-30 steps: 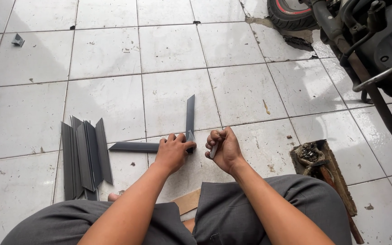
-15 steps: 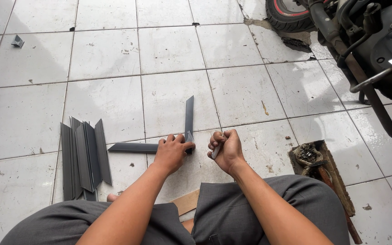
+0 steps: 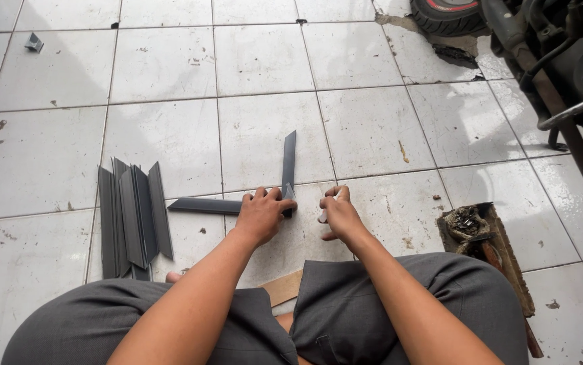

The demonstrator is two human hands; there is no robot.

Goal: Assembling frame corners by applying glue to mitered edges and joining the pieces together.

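Note:
Two dark flat metal strips lie on the tiled floor and meet in a corner: one strip (image 3: 200,205) runs left, the other strip (image 3: 289,157) runs away from me. My left hand (image 3: 262,213) lies over that corner with its fingers curled on the strips, pinning them to the floor. Just right of the corner, my right hand (image 3: 339,215) rests low by the floor, closed on a small pale object (image 3: 322,215) whose kind I cannot make out.
A stack of several similar dark strips (image 3: 133,220) lies to the left. A wooden block with a grimy tool (image 3: 480,233) sits at the right. A motorbike (image 3: 562,61) and its tyre (image 3: 448,12) stand at the back right. A wood piece (image 3: 283,287) lies between my knees.
My right hand has come down and moved closer to the corner of the strips. My left hand stays on the corner.

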